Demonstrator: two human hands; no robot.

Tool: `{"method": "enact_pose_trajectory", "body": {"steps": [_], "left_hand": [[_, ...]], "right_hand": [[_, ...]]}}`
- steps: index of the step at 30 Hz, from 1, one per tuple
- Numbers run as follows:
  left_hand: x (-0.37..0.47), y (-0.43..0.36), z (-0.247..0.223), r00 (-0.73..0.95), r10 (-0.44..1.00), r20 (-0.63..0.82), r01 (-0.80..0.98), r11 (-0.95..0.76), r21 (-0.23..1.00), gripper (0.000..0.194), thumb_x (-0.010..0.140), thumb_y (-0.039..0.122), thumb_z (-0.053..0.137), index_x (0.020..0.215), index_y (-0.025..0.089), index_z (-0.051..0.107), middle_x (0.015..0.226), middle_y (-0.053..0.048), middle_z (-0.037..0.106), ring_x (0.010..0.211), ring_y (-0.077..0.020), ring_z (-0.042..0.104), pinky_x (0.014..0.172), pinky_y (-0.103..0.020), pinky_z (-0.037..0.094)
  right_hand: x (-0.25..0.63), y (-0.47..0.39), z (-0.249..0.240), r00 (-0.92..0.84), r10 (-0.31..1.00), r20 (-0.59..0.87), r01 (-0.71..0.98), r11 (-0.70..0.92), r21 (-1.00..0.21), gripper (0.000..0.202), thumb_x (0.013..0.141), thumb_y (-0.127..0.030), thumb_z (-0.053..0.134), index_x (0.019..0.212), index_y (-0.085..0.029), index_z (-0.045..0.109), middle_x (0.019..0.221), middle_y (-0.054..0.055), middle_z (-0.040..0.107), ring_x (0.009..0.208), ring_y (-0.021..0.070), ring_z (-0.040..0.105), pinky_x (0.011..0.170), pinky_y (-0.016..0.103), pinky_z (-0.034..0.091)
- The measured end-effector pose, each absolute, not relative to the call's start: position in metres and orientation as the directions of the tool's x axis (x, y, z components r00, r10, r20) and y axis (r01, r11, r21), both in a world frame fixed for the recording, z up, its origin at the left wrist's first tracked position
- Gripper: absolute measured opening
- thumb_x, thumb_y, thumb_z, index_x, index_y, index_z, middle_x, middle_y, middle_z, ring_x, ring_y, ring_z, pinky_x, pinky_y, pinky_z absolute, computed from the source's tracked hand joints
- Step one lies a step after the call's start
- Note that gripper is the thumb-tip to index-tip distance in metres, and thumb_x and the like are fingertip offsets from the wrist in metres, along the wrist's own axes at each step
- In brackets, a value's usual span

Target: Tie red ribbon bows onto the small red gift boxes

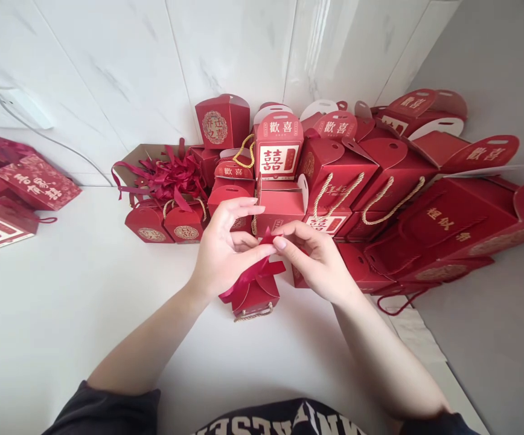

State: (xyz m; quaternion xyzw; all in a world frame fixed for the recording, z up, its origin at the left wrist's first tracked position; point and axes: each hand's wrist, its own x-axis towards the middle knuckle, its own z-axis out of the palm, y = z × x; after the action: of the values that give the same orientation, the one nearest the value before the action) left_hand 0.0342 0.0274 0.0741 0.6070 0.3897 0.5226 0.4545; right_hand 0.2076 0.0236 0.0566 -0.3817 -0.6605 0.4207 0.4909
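Note:
A small red gift box with a gold rope handle stands on the white table below my hands. A dark pink ribbon rises from its top. Between thumb and fingers, my left hand pinches the ribbon. From the other side my right hand also has thumb and forefinger closed on the ribbon, and the fingertips of both hands nearly meet. The knot or loop of the ribbon is partly hidden behind the fingers.
Behind my hands, several red gift boxes are stacked against the tiled wall. An open box holds loose ribbons. Larger red bags lean at the right. More red boxes and a cable are at the left.

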Motion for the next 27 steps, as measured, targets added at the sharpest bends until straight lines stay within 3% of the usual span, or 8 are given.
{"method": "enact_pose_trajectory", "body": {"steps": [3, 5, 9, 14, 19, 22, 24, 27], "left_hand": [[0.033, 0.028, 0.072, 0.191, 0.938, 0.29, 0.03, -0.301, 0.953, 0.061, 0.069, 0.016, 0.082, 0.122, 0.028, 0.055, 0.128, -0.007, 0.064, 0.067, -0.0101, 0.071, 0.067, -0.022, 0.059], [0.028, 0.032, 0.071, 0.269, 0.931, 0.246, 0.041, -0.266, 0.963, 0.052, 0.07, 0.019, 0.082, 0.118, 0.024, 0.063, 0.113, -0.007, 0.072, 0.075, -0.0152, 0.073, 0.071, -0.025, 0.06], [0.019, 0.044, 0.07, 0.46, 0.886, 0.058, 0.117, -0.125, 0.985, 0.016, 0.075, 0.031, 0.079, 0.083, 0.016, 0.078, 0.079, -0.008, 0.078, 0.074, -0.0213, 0.074, 0.067, -0.028, 0.06], [0.022, 0.046, 0.065, 0.334, 0.937, 0.099, 0.119, -0.146, 0.982, 0.014, 0.075, 0.033, 0.079, 0.076, 0.019, 0.08, 0.074, -0.006, 0.077, 0.065, -0.0193, 0.072, 0.06, -0.026, 0.058], [0.021, 0.045, 0.066, 0.422, 0.893, 0.158, 0.137, -0.235, 0.962, 0.015, 0.077, 0.033, 0.078, 0.074, 0.018, 0.077, 0.072, -0.005, 0.076, 0.065, -0.0182, 0.071, 0.06, -0.026, 0.055], [0.013, 0.052, 0.066, 0.647, 0.749, 0.144, 0.121, -0.287, 0.95, 0.014, 0.073, 0.028, 0.081, 0.079, 0.018, 0.075, 0.085, -0.007, 0.076, 0.082, -0.0215, 0.072, 0.08, -0.031, 0.057], [0.007, 0.057, 0.063, 0.774, 0.626, 0.099, 0.112, -0.288, 0.951, 0.03, 0.065, 0.025, 0.085, 0.092, 0.019, 0.074, 0.095, -0.008, 0.076, 0.094, -0.024, 0.071, 0.088, -0.034, 0.055], [0.0, 0.062, 0.049, 0.839, 0.544, 0.02, 0.144, -0.258, 0.955, 0.052, 0.062, 0.025, 0.087, 0.111, 0.021, 0.068, 0.103, -0.009, 0.075, 0.098, -0.0246, 0.071, 0.087, -0.034, 0.056]], "right_hand": [[0.209, 0.024, 0.057, -0.229, 0.911, 0.343, 0.096, 0.372, -0.923, 0.025, 0.091, -0.041, 0.064, 0.081, -0.018, 0.065, 0.075, 0.0, 0.063, 0.066, 0.0125, 0.057, 0.062, 0.025, 0.046], [0.21, 0.023, 0.058, -0.165, 0.911, 0.379, 0.095, 0.397, -0.913, 0.023, 0.091, -0.039, 0.064, 0.08, -0.018, 0.066, 0.074, 0.0, 0.064, 0.064, 0.0125, 0.056, 0.06, 0.025, 0.045], [0.213, 0.019, 0.063, 0.01, 0.868, 0.496, 0.038, 0.495, -0.868, 0.017, 0.091, -0.033, 0.065, 0.081, -0.02, 0.066, 0.075, 0.0, 0.064, 0.068, 0.0134, 0.057, 0.066, 0.026, 0.047], [0.215, 0.017, 0.066, -0.057, 0.902, 0.429, 0.034, 0.431, -0.902, 0.019, 0.089, -0.038, 0.067, 0.084, -0.02, 0.068, 0.076, 0.001, 0.065, 0.069, 0.0148, 0.059, 0.068, 0.028, 0.05], [0.211, 0.013, 0.062, -0.011, 0.919, 0.393, 0.107, 0.392, -0.914, 0.024, 0.084, -0.037, 0.074, 0.07, -0.019, 0.068, 0.06, -0.001, 0.061, 0.054, 0.0123, 0.055, 0.052, 0.025, 0.044], [0.212, 0.006, 0.065, 0.076, 0.862, 0.501, 0.083, 0.495, -0.865, 0.019, 0.085, -0.032, 0.074, 0.07, -0.021, 0.07, 0.068, 0.0, 0.068, 0.062, 0.0145, 0.062, 0.06, 0.027, 0.05], [0.215, 0.0, 0.07, 0.127, 0.809, 0.574, 0.081, 0.568, -0.819, 0.014, 0.085, -0.028, 0.074, 0.072, -0.023, 0.071, 0.074, -0.001, 0.071, 0.066, 0.0149, 0.064, 0.065, 0.029, 0.053], [0.22, -0.005, 0.076, 0.17, 0.761, 0.626, 0.128, 0.613, -0.78, 0.009, 0.085, -0.023, 0.073, 0.078, -0.026, 0.074, 0.077, -0.001, 0.072, 0.065, 0.0148, 0.064, 0.063, 0.029, 0.053]]}}
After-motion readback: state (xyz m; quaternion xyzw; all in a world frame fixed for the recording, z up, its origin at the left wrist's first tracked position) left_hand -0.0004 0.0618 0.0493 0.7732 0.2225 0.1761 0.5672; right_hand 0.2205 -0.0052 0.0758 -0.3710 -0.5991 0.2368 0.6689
